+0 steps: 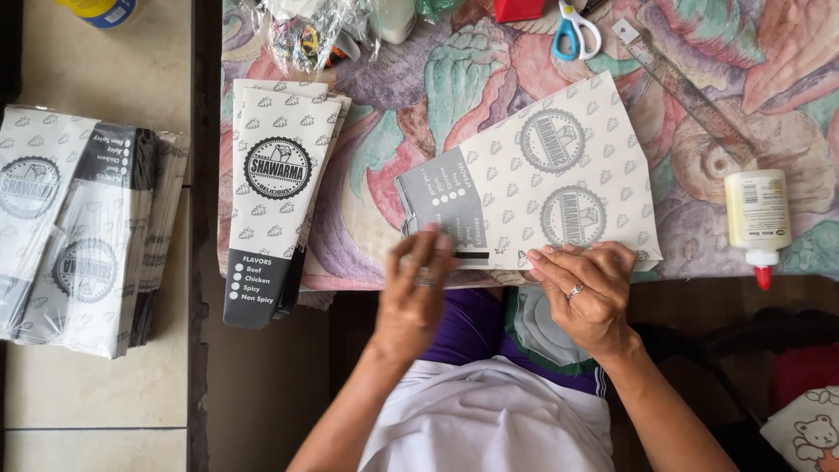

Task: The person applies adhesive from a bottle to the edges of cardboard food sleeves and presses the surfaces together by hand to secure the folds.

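With the printed paper sheet [559, 183] lying flat at the near edge of the floral tablecloth [384, 201], the left hand [419, 293] and right hand [585, 293] pressed open-fingered, gripping nothing, and firm, even pressure along that edge seemed advisable for a straight crease.

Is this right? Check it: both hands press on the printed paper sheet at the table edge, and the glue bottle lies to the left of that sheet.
Not quite. The head view shows the glue bottle lying right of the printed paper sheet, not left. Both the left hand and right hand do press on it at the table edge.
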